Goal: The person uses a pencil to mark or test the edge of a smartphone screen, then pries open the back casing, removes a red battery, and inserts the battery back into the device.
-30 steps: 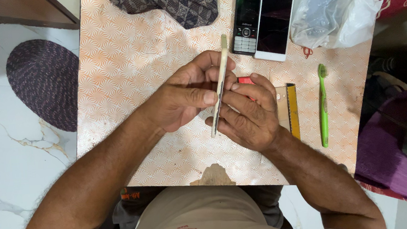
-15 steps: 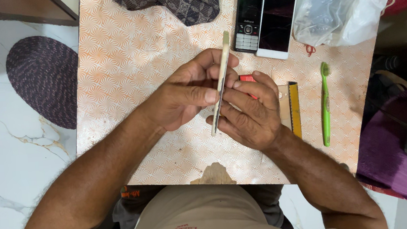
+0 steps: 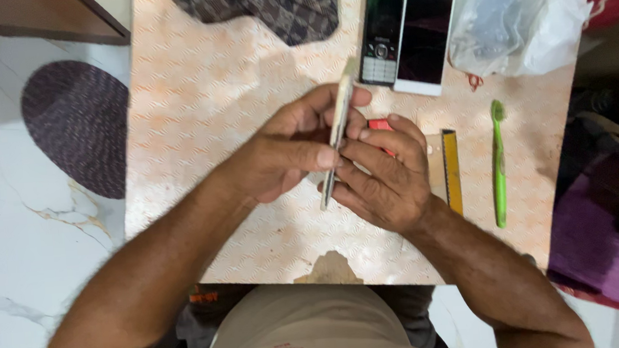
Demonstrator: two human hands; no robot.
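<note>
Left hand [image 3: 285,154] and right hand [image 3: 384,175] both grip thin flat slab [image 3: 337,130] edge-on above worktop [image 3: 228,91]. Looks mid-handling; next move needs steady pinch.

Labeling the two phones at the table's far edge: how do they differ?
The keypad phone is dark, narrower, with a small screen above physical buttons. The touchscreen phone is white-framed and wider, its front nearly all dark glass. The keypad phone lies nearer the patterned cloth, the touchscreen phone nearer the plastic bag. Both lie flat, face up, side by side, screens off, clear of the left hand and right hand.
</note>
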